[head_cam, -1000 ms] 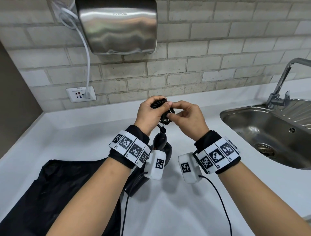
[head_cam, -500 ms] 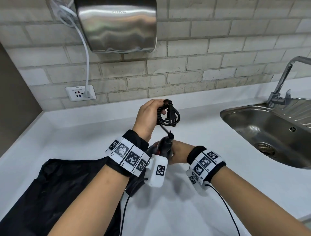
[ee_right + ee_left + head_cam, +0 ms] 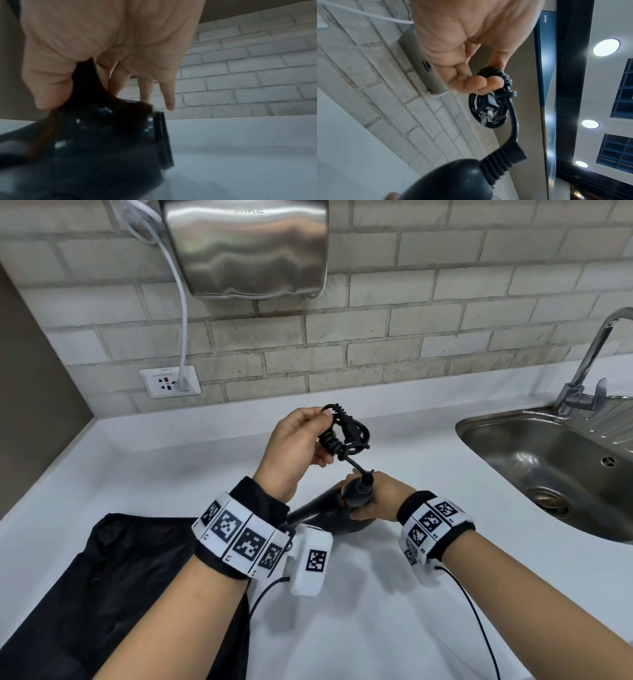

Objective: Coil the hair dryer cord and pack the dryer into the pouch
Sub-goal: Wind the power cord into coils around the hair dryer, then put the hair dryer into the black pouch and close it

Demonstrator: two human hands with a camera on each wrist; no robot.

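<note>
My left hand holds up the black coiled cord, thumb and fingers pinching the bundle; in the left wrist view the cord hangs from my fingers with the plug prongs showing inside the coil. A short stretch of cord runs down to the black hair dryer, whose handle my right hand grips just above the counter. The right wrist view shows the dryer's body under my thumb and fingers. The black pouch lies flat at the lower left, partly under my left forearm.
A white counter runs to a brick wall. A steel sink with a tap is at the right. A metal hand dryer hangs on the wall, its white cable plugged into a socket.
My right hand has left the cord bundle, dropped and taken hold of the dryer's handle. The left hand keeps the coil raised.
</note>
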